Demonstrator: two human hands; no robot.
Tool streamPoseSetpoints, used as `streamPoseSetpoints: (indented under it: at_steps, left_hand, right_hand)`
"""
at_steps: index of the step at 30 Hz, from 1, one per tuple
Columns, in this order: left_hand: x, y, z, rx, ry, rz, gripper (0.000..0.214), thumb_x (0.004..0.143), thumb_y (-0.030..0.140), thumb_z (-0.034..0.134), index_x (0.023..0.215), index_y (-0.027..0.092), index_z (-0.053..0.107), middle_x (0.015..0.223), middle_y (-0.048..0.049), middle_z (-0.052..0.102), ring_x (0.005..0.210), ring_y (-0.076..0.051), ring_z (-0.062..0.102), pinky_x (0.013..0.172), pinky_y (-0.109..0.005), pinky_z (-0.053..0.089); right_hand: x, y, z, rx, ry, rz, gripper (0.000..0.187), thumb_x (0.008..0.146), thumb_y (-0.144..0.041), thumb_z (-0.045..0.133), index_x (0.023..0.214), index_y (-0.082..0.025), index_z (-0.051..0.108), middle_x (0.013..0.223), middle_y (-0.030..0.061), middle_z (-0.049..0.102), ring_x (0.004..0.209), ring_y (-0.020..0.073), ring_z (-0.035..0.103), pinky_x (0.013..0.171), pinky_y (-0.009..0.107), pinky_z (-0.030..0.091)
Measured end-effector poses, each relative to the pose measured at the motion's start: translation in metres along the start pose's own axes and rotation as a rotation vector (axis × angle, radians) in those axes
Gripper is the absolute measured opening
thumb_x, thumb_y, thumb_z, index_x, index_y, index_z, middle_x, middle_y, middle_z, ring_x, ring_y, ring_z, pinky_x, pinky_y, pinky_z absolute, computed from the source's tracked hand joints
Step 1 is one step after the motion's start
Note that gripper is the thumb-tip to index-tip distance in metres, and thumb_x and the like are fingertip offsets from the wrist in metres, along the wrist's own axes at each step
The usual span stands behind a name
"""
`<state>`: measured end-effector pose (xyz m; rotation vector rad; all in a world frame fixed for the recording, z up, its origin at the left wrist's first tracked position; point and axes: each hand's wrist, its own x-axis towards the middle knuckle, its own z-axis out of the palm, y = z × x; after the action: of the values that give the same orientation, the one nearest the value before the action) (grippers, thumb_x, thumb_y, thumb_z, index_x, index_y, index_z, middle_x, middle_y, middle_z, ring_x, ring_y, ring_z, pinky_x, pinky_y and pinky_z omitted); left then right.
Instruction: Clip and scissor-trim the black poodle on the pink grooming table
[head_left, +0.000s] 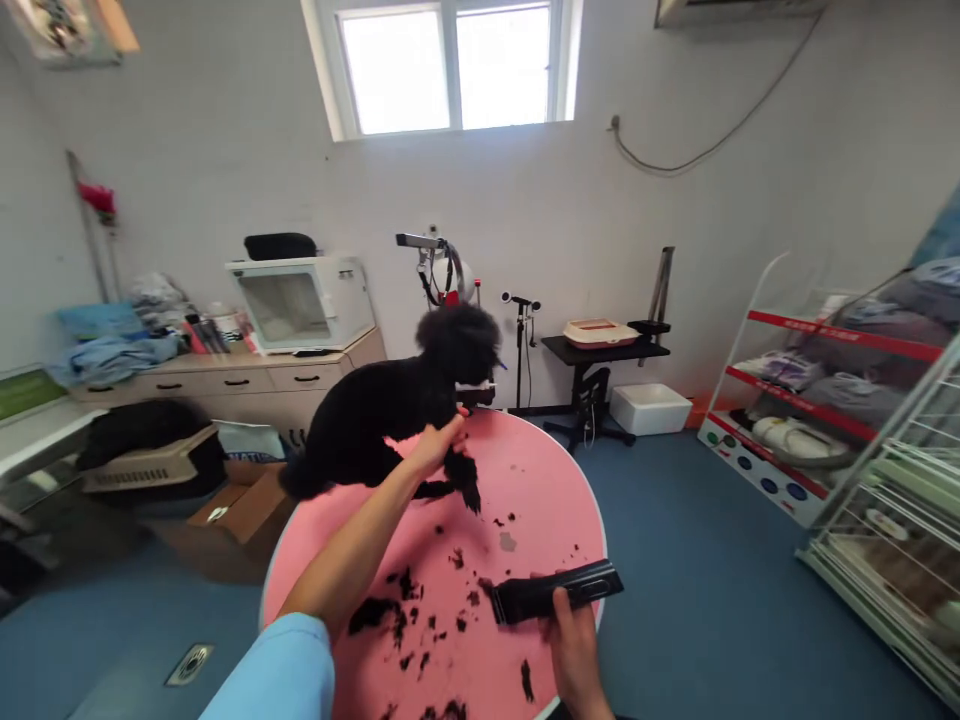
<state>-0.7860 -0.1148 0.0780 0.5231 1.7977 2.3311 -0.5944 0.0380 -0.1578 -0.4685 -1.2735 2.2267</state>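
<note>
A black curly-haired dog (360, 415) is on the round pink grooming table (540, 470), its fluffy head toward the right. My left hand (441, 445) reaches out to the dog's chest and is closed at the top of its front leg (463, 482); the fingertips are partly hidden against the dark fur. Low over the table's right side, my right hand (574, 640) grips a black hair clipper (555, 592), its blade end pointing left. The clipper is apart from the dog. Clumps of cut black hair (375, 615) lie scattered across the tabletop.
Behind the dog stand a white glass-fronted cabinet (296, 305) on drawers and a black stand (520, 350). An open cardboard box (236, 510) and a pet carrier (150, 465) are at left. A shelf rack (810, 400) and wire cage (892, 530) stand at right.
</note>
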Motion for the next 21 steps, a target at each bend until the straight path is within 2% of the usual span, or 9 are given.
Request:
streamPoseSetpoints:
  at_steps: [4,7,10,13,15,16,19,20,21]
  left_hand:
    - [-0.083,-0.037,-0.021,-0.089,-0.375,-0.177,0.052,0.07,0.055,0.076,0.098,0.02,0.049,0.051,0.0119,0.036,0.04,-0.006,0.036,0.048,-0.025,0.046]
    - [-0.148,-0.056,-0.06,-0.077,-0.562,-0.303,0.055,0.069,0.061,0.074,0.099,0.022,0.05,0.049,0.0117,0.035,0.039,-0.007,0.038,0.051,-0.026,0.047]
    - [-0.191,-0.055,-0.102,0.142,-0.537,-0.374,0.049,0.07,0.061,0.073,0.094,0.021,0.059,0.051,0.0071,0.042,0.044,-0.012,0.046,0.054,-0.031,0.049]
    - [-0.217,-0.053,-0.116,0.486,-0.114,-0.112,0.044,0.068,0.048,0.078,0.102,0.023,0.067,0.086,-0.0059,0.068,0.082,-0.025,0.064,0.081,-0.042,0.054]
    - [-0.228,-0.06,-0.101,0.553,0.201,0.095,0.045,0.067,0.043,0.078,0.106,0.024,0.068,0.109,-0.0089,0.069,0.108,-0.031,0.061,0.099,-0.047,0.047]
    - [-0.23,-0.064,-0.087,0.513,0.266,0.13,0.042,0.07,0.046,0.075,0.104,0.023,0.069,0.111,-0.0097,0.069,0.112,-0.032,0.059,0.101,-0.049,0.046]
    - [-0.217,-0.065,-0.031,0.133,-0.02,-0.028,0.05,0.081,0.062,0.057,0.104,0.02,0.068,0.099,-0.0122,0.073,0.095,-0.031,0.068,0.083,-0.049,0.056]
    - [-0.205,-0.06,-0.013,0.028,-0.075,0.005,0.052,0.084,0.064,0.052,0.109,0.021,0.066,0.106,-0.0122,0.072,0.098,-0.029,0.068,0.083,-0.047,0.056]
    - [-0.189,-0.051,0.002,0.009,-0.022,0.126,0.05,0.088,0.064,0.046,0.107,0.022,0.065,0.11,-0.0111,0.071,0.096,-0.026,0.068,0.08,-0.043,0.057]
  right_hand:
    - [-0.003,-0.011,0.001,0.124,-0.024,0.101,0.057,0.06,-0.061,0.081,0.096,-0.021,0.061,0.083,0.0054,0.075,0.067,0.022,0.068,0.052,0.029,0.048]
    - [-0.007,-0.017,-0.002,0.213,0.059,0.197,0.059,0.054,-0.061,0.082,0.092,-0.021,0.058,0.072,0.002,0.074,0.057,0.0196,0.065,0.047,0.027,0.047]
    - [-0.009,-0.021,-0.005,0.279,0.089,0.26,0.053,0.057,-0.06,0.078,0.088,-0.021,0.059,0.063,-0.0017,0.07,0.053,0.0195,0.064,0.051,0.031,0.052]
    - [-0.009,-0.023,-0.003,0.297,0.035,0.25,0.043,0.064,-0.058,0.073,0.084,-0.022,0.06,0.065,-0.0025,0.07,0.058,0.0207,0.067,0.057,0.035,0.057]
    - [-0.009,-0.023,-0.001,0.309,0.028,0.243,0.041,0.066,-0.057,0.071,0.084,-0.022,0.06,0.067,-0.003,0.07,0.062,0.0209,0.068,0.061,0.036,0.058]
    - [-0.009,-0.023,0.0,0.314,0.035,0.243,0.041,0.066,-0.056,0.07,0.086,-0.022,0.06,0.067,-0.0034,0.069,0.062,0.0206,0.068,0.062,0.036,0.058]
    - [-0.009,-0.023,0.004,0.31,0.075,0.252,0.041,0.066,-0.054,0.07,0.088,-0.022,0.057,0.065,-0.0038,0.069,0.059,0.0193,0.067,0.059,0.033,0.057]
    - [-0.009,-0.023,0.005,0.307,0.079,0.255,0.041,0.066,-0.053,0.071,0.088,-0.022,0.056,0.064,-0.0035,0.069,0.059,0.0189,0.067,0.058,0.032,0.057]
    - [-0.01,-0.024,0.006,0.304,0.078,0.253,0.042,0.065,-0.053,0.071,0.089,-0.022,0.056,0.063,-0.0032,0.069,0.058,0.0184,0.067,0.057,0.031,0.056]
